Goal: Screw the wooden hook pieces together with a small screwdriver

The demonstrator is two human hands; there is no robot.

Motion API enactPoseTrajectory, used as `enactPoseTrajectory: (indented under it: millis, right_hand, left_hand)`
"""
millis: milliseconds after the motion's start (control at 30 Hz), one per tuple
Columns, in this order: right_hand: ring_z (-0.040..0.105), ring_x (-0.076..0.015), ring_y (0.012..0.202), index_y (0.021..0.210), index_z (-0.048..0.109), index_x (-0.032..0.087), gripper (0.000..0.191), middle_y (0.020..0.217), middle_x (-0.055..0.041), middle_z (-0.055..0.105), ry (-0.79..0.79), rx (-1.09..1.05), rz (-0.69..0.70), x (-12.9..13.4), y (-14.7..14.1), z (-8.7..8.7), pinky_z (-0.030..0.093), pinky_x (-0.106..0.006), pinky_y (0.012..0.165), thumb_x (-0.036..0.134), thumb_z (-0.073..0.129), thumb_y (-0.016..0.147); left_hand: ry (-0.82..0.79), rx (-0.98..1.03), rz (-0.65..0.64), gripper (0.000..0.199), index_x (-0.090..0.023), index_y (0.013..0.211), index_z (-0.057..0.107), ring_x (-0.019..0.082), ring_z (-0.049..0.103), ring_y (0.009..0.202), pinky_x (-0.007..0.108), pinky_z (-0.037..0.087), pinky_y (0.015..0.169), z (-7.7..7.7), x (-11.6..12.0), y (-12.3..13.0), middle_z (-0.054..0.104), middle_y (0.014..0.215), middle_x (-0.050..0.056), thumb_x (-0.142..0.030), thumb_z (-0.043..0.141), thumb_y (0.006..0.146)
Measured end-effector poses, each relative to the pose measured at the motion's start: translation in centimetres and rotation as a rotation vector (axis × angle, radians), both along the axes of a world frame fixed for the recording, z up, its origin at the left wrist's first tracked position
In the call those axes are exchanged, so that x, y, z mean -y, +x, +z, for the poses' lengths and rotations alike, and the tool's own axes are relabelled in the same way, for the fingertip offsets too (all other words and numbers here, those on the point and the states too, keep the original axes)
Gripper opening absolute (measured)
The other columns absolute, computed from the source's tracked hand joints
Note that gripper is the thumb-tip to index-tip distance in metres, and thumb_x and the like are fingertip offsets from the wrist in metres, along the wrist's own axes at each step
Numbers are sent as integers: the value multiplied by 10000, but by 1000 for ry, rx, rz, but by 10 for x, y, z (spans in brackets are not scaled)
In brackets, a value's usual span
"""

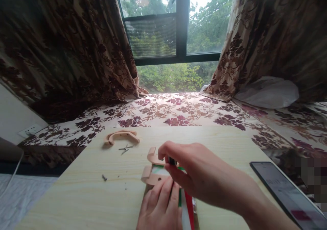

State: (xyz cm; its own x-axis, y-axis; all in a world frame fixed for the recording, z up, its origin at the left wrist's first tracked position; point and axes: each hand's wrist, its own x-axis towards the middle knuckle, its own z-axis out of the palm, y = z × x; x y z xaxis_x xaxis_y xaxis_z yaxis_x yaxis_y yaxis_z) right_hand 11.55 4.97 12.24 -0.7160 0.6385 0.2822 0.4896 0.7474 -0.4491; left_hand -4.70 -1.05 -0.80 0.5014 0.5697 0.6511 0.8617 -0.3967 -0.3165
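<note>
My right hand (189,170) is closed around a small dark tool (172,160), mostly hidden by its fingers, above a curved light-wood piece. My left hand (162,206) lies with its fingers pressed down on a nearer curved wooden piece (153,179), which has a dark hole. Beneath both hands is a flat object with white, green and red parts (189,208). At the back left of the table rest more curved wooden pieces (122,135), with several screws (125,149) just in front of them. A single screw (104,178) lies farther left.
The pale wooden table (84,189) carries a phone (283,192) at its right edge. Beyond it are a ledge with a floral cover (176,111), a window and patterned curtains. A white plastic bag (268,92) sits at the right.
</note>
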Motion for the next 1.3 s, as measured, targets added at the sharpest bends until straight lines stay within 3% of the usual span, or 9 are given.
enactPoseTrajectory:
  millis: [133,300,467,600,700,833,1100,1300]
  right_hand:
    - [467,-116,613,924,568,188,140,766,-19,595,145,238,100,-10,3,25,292,-243,519,167,516,797]
    - [348,-87,451,716,585,149,132,637,-23,552,299,567,300,-17,-11,50,212,-246,416,37,516,726]
    - [338,-82,435,652,573,145,131,563,-4,531,289,612,368,-14,-27,50,242,-247,420,60,527,741]
    - [348,-86,415,635,574,144,130,470,6,484,282,640,271,-12,-27,49,244,-249,417,75,536,738]
    - [360,-95,410,652,586,142,124,508,-12,523,329,673,220,-9,-25,52,220,-262,393,65,530,732]
    - [407,-107,458,574,576,163,181,608,-35,584,396,662,291,-5,-27,55,231,-282,406,20,566,684]
    - [413,-106,451,546,573,174,208,502,-8,544,218,641,335,-5,-34,53,283,-283,463,4,567,665]
    - [446,-109,484,649,618,147,69,532,-15,544,70,889,209,-13,-42,66,305,-265,467,83,601,665]
  left_hand:
    - [-89,55,6,338,-205,1107,541,136,512,1041,241,430,817,9,4,5,591,1134,5,-284,412,805]
    - [-153,54,26,365,-196,1137,527,148,499,1073,253,434,849,10,8,6,574,1166,12,-272,434,792]
    - [-265,41,50,387,-223,1169,499,169,493,1094,290,435,884,7,10,5,558,1183,15,-266,460,786]
    - [-238,57,23,377,-210,1150,512,170,501,1081,286,438,881,8,9,5,557,1184,22,-265,456,781]
    - [-231,86,8,342,-204,1103,540,170,505,1071,280,439,873,13,8,6,559,1180,26,-252,448,778]
    - [-313,90,-2,333,-219,1099,539,164,524,1023,283,437,866,21,9,7,574,1142,26,-224,439,781]
    - [-351,183,-4,335,-197,1099,540,160,545,929,296,449,829,29,11,11,599,1058,49,-182,397,797]
    - [-295,171,-24,314,-184,1069,557,179,521,1015,305,444,863,22,9,10,579,1128,50,-198,426,784]
